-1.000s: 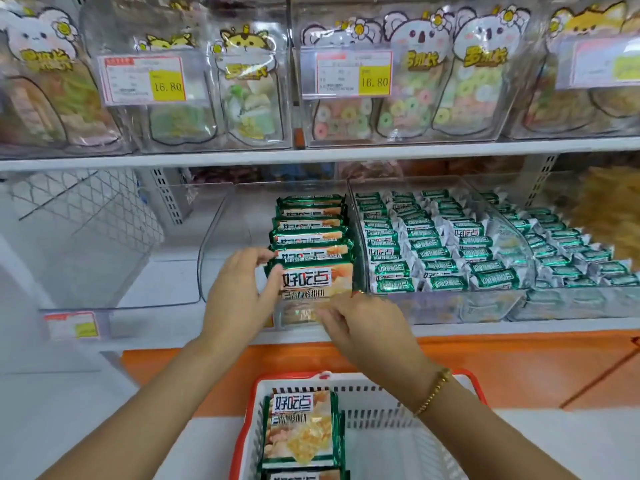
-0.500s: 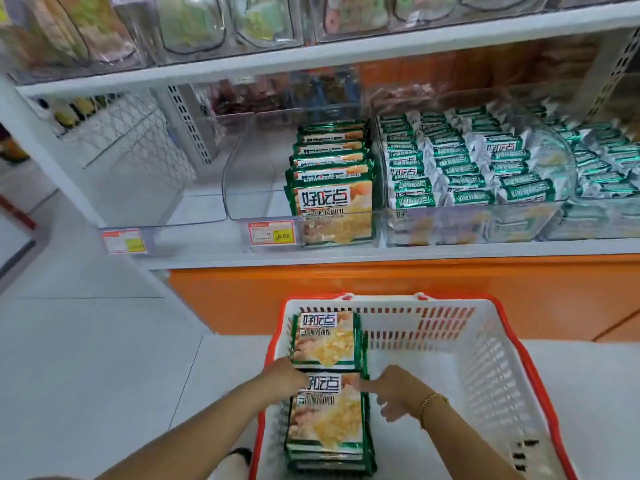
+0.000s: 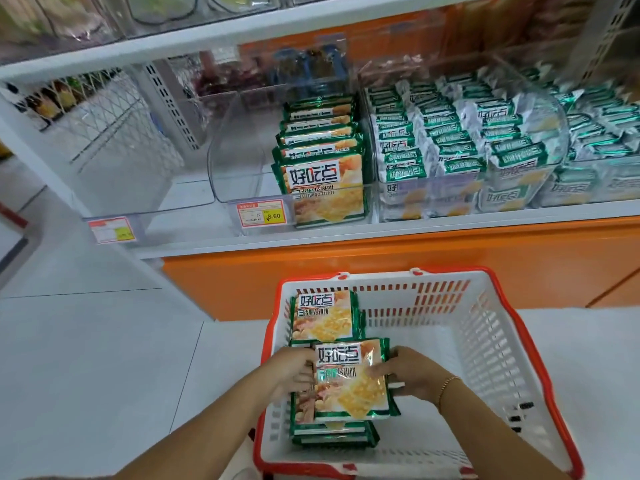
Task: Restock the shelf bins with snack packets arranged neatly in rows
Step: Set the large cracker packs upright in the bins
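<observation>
Grabbing stock from the basket (image 3: 485,341): the left hand (image 3: 291,372) and right hand (image 3: 412,375) each curl their fingers round a side edge of one packet (image 3: 349,379), left hand on its left edge, right hand on its right, nothing else held. The packet sits between the hands, face up, skewed a bit to the right of the stack (image 3: 332,436) directly under them; can't tell if it has fully cleared the stack. Just beyond the hands, a second stack (image 3: 323,315) lies flat against the basket's far-left corner. Step looks like pick-up, placing not yet done. Well beyond and above the hands, the clear bin (image 3: 242,161) on the shelf (image 3: 415,226) has a row of packets (image 3: 322,161) standing along its right side, with the left side bare behind the price tag (image 3: 261,213). A neighbouring bin (image 3: 450,140) to the right looks full of smaller packs. Next move likely calls for lifting the packet, turning it upright and starting a new row left of the existing one, label forward.
</observation>
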Tool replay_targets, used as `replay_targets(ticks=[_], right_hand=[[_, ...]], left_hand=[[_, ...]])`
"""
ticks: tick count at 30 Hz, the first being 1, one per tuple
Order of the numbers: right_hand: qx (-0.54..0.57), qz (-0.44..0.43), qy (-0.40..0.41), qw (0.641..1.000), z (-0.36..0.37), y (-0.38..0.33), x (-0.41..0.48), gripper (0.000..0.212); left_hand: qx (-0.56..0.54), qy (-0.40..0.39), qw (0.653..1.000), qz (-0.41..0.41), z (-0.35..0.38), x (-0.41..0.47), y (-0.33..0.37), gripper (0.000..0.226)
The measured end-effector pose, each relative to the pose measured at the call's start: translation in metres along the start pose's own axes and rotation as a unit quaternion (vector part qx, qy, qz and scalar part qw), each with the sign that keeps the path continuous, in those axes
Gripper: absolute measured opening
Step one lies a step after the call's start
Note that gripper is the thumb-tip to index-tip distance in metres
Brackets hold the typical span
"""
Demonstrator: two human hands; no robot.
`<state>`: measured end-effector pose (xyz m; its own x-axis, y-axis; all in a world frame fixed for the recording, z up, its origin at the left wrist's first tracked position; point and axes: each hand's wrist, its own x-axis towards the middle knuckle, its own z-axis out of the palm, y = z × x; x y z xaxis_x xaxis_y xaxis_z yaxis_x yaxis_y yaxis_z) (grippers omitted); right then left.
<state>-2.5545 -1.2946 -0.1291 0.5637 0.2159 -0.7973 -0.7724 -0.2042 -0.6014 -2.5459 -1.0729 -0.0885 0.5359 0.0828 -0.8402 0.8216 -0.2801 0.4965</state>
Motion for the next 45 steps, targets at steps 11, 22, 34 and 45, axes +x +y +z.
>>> replay_targets(ticks=[11, 22, 34, 45], right_hand=[[0.235, -0.134, 0.054, 0.961, -0.062, -0.018, 0.002, 0.033], [0.292, -0.144, -0.03, 0.945, -0.026, -0.037, 0.054, 0.023], [0.252, -0.146, -0.062, 0.955, -0.013, -0.041, 0.03, 0.027], [-0.286, -0.406, 0.087, 0.864, -0.015, -0.145, -0.115, 0.117]], left_hand=[[0.041, 0.055, 0.998, 0.004, 0.006, 0.02, 0.042, 0.046], [0.012, 0.037, 0.996, 0.086, 0.005, 0.046, 0.042, 0.051], [0.027, -0.036, 0.987, 0.154, -0.001, 0.031, 0.054, 0.093], [0.184, 0.09, 0.874, 0.441, -0.054, -0.101, 0.078, 0.082]])
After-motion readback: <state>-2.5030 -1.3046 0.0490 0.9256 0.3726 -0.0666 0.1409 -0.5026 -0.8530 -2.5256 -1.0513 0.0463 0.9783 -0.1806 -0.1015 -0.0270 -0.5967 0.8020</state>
